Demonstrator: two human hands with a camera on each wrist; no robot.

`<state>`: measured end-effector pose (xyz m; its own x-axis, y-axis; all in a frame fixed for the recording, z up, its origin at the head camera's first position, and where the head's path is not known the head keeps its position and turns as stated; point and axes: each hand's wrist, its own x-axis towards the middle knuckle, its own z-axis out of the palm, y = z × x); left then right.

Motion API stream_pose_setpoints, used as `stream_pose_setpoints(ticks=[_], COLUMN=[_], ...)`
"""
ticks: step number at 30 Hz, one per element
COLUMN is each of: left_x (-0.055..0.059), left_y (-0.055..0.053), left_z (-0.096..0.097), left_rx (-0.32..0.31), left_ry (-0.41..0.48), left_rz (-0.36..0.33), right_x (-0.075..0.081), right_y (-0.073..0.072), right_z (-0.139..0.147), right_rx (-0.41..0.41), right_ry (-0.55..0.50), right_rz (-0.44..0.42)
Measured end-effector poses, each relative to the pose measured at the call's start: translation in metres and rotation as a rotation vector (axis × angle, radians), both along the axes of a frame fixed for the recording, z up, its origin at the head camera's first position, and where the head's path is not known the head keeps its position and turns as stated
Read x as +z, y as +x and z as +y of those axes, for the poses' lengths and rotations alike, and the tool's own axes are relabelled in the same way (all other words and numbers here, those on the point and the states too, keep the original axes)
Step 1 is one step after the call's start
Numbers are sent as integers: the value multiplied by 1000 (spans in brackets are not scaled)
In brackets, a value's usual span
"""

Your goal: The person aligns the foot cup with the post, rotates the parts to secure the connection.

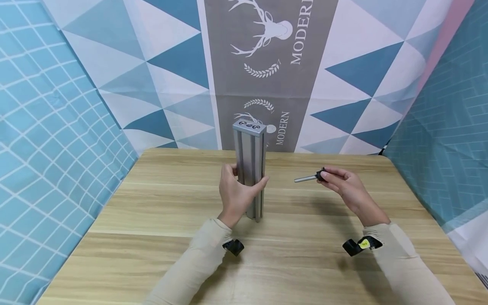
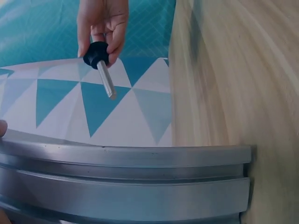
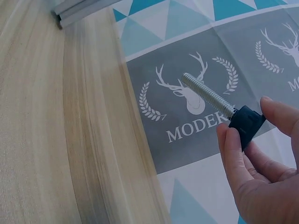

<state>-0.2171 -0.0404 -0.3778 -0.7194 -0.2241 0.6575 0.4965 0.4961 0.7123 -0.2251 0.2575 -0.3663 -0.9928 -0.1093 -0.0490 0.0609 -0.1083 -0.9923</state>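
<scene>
A grooved aluminium profile (image 1: 248, 154) stands upright on the wooden table, its top face showing round holes. My left hand (image 1: 237, 192) grips it around the lower half, thumb on the right side. Off to the right, my right hand (image 1: 348, 188) pinches a threaded knob bolt (image 3: 208, 95) by its black head, above the table. The bolt's metal shank points left toward the profile and is apart from it. In the left wrist view the profile (image 2: 140, 193) spans the bottom, with the knob bolt (image 2: 106, 79) beyond it.
The wooden table (image 1: 152, 212) ends at a back wall covered in triangle-patterned cloth (image 1: 167, 76) with a grey deer-print panel (image 1: 228, 76). Blue tile-patterned cloth (image 1: 49, 127) hangs at the left, and more blue cloth (image 1: 446, 140) at the right. Each wrist wears a black strap-on camera.
</scene>
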Motion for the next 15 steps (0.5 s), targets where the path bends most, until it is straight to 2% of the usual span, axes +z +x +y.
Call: stream_pose_setpoints(ticks=[7,11,15], left_x=[2,2,2], left_y=[7,11,13], left_z=[13,20,18], left_rx=[73,78,56], left_ry=[-50,-87,-113], left_rz=[-39,-64,-90], right_x=[0,-2,-3], right_y=[-2,-4,-5], right_z=[0,-1,-1], right_rx=[-3,-13,-11], right_ry=[16,8,-4], right_rz=[-1,1,9])
